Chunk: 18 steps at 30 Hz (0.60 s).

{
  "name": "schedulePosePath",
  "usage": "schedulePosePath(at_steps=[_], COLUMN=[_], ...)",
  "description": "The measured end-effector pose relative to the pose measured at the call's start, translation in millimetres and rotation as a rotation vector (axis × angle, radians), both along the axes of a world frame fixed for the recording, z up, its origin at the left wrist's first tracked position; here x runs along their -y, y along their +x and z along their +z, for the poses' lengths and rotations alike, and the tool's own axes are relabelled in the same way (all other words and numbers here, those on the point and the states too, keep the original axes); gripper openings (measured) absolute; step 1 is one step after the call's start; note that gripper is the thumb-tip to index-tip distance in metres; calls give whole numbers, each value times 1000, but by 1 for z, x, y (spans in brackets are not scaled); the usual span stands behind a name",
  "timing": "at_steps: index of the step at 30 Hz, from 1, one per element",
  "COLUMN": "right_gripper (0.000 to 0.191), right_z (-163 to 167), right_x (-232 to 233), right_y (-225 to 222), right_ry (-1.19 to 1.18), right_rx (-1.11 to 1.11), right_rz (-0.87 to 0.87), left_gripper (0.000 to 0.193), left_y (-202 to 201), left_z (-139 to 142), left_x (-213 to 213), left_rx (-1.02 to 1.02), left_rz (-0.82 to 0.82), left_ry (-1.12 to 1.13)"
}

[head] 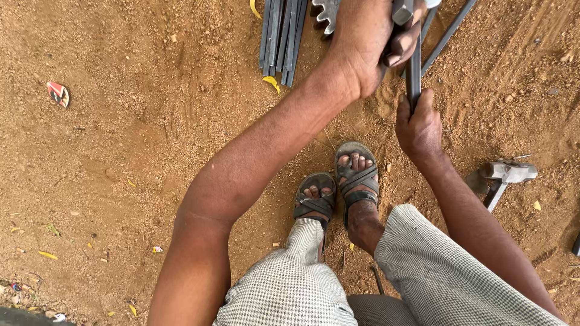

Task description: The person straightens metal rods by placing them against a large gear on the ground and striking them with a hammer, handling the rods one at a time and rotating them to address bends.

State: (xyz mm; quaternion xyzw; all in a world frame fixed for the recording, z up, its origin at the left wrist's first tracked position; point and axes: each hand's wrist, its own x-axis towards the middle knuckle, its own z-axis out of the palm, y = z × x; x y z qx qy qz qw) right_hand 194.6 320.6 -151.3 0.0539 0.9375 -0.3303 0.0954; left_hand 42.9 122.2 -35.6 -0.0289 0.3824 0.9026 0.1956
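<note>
Reddish dirt ground [133, 151] was all I saw underneath, a bundle of dark rods [279, 36] up top. My left hand [368, 42] and right hand [418, 127] were both clamped around one upright metal bar [413, 75]; a hammer [504, 175] lay nearby.

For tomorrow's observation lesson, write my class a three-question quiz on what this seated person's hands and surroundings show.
1. True or false: both hands grip the same dark metal bar.
2. Which hand sits lower on the bar? A) left hand B) right hand
3. Fill in: the tool lying on the soil by the right forearm is a ____.

Key
1. True.
2. B; the left hand's fingers wrap the bar higher up, near a toothed gear.
3. Hammer.
</note>
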Motion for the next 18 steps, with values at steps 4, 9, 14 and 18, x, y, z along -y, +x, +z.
schedulePosePath(at_steps=[4, 9, 14, 18], right_gripper=[20, 21, 22, 22], right_z=[-2, -9, -14, -15], right_x=[0, 0, -1, 0], right_y=[0, -1, -1, -3], right_ry=[0, 21, -3, -1], right_rx=[11, -3, -5, 6], right_rz=[-11, -13, -3, -2], left_gripper=[28, 30, 24, 27], left_y=[0, -1, 0, -4], left_z=[-12, -23, -34, -43], left_x=[2, 2, 1, -3], left_rx=[3, -55, -12, 11], left_rz=[4, -32, -47, -103], left_ry=[82, 129, 231, 291])
